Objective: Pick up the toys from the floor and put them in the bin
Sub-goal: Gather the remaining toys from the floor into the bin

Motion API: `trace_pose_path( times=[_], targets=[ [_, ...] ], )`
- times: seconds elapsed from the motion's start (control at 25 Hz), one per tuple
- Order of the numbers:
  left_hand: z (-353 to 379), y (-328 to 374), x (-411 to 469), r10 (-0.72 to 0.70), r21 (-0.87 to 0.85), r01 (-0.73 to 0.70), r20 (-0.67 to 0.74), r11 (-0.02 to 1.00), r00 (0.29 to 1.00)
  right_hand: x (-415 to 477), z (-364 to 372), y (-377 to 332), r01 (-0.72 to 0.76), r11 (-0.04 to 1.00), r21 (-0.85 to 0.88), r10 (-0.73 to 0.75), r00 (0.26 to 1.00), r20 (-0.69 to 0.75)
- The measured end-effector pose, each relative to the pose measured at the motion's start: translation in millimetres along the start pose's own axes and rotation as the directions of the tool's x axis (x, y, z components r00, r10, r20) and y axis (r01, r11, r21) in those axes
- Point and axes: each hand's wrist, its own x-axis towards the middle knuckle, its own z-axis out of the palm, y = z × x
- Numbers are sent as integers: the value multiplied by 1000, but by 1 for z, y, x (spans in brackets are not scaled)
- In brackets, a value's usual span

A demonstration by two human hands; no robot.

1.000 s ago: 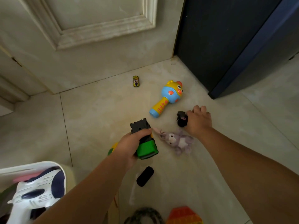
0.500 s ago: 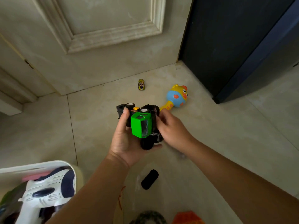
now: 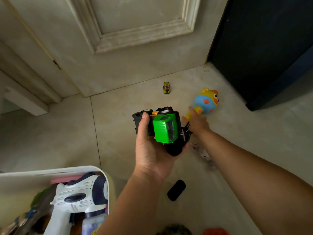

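Note:
My left hand (image 3: 152, 150) grips a green and black toy truck (image 3: 163, 128) in the air above the floor, along with a small black toy part (image 3: 176, 148) in the palm. My right hand (image 3: 196, 122) is stretched out flat, fingers straight, just right of the truck and close to the handle of the blue and yellow duck rattle (image 3: 205, 102) on the floor. A small yellow toy car (image 3: 166, 87) lies near the door. A grey plush toy (image 3: 203, 153) lies blurred under my right forearm. The white bin (image 3: 105, 173) at lower left holds a white toy gun (image 3: 76, 200).
A black cylinder-shaped piece (image 3: 176, 189) lies on the tiles below my left hand. A cream door (image 3: 135, 39) stands ahead, a dark blue cabinet (image 3: 264, 48) at the right. An orange toy (image 3: 215, 232) and a dark round object (image 3: 174, 230) show at the bottom edge.
My left hand lifted the truck off the floor. My right hand brought the black piece to it, then let go and moved right toward the duck rattle.

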Motion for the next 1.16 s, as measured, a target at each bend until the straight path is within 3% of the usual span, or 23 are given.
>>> trace_pose_path(
  times=[0.08, 0.28, 0.44, 0.56, 0.64, 0.76, 0.92, 1.04, 1.16],
  targets=[
    [2, 1, -6, 1, 38, 0, -14, 999, 1000, -4, 13, 4, 23, 1000, -6, -23, 1000, 16],
    [3, 1, -22, 27, 142, -14, -90, 990, 996, -18, 17, 14, 27, 1000, 0, -27, 989, -145],
    [3, 1, -38, 18, 123, -6, -95, 992, 995, -43, 11, 13, 34, 971, 235, 12, 981, -195],
    [7, 5, -59, 21, 121, -15, -52, 993, 998, -72, -17, -10, 46, 771, 636, 64, 987, -149],
    [14, 12, -85, 38, 112, -36, -12, 993, 999, -110, -40, -26, 27, 642, 766, 32, 998, -62],
    [19, 28, -138, 79, 31, -82, 70, 996, 994, -190, -65, -47, 68, 608, 791, -79, 997, -25],
    [2, 50, -225, 182, -75, -175, 92, 982, 979, -296, -90, -75, 216, 652, 727, -251, 966, -62],
    [-42, 68, -281, 227, -133, -223, 10, 966, 974, -356, -81, -106, 264, 689, 675, -360, 933, 2],
    [-95, 90, -325, 253, -134, -261, -77, 956, 964, -393, -33, -132, 210, 746, 632, -375, 916, 139]
  ],
)
